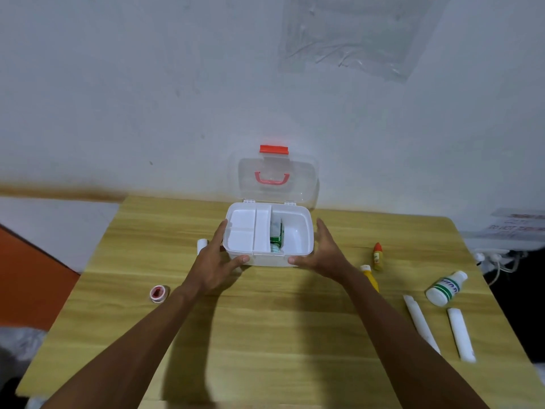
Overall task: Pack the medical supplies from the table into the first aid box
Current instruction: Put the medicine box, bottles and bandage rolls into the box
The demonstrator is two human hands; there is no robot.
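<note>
The wooden table (265, 335) carries everything, and at its far edge by the wall sits the first aid box (298, 231), its clear lid (278, 178) swung up and a white tray (246, 231) filling its left half. A green carton (277, 236) already stands in the open right well, so packing looks under way but far from done.

Most supplies lie outside: a white bottle (445, 287), two white tubes (420, 323), a yellow bottle (371, 278) and a small orange-capped bottle (377, 256) to the right, a tape roll (158, 293) and a white roll (202, 245) to the left.

The left hand (213, 265) and right hand (323, 252) flank the box, fingers spread, thumbs touching its front corners, holding nothing else. They seem to be steadying or shifting it. Next, one hand likely must let go and reach for a loose item.
</note>
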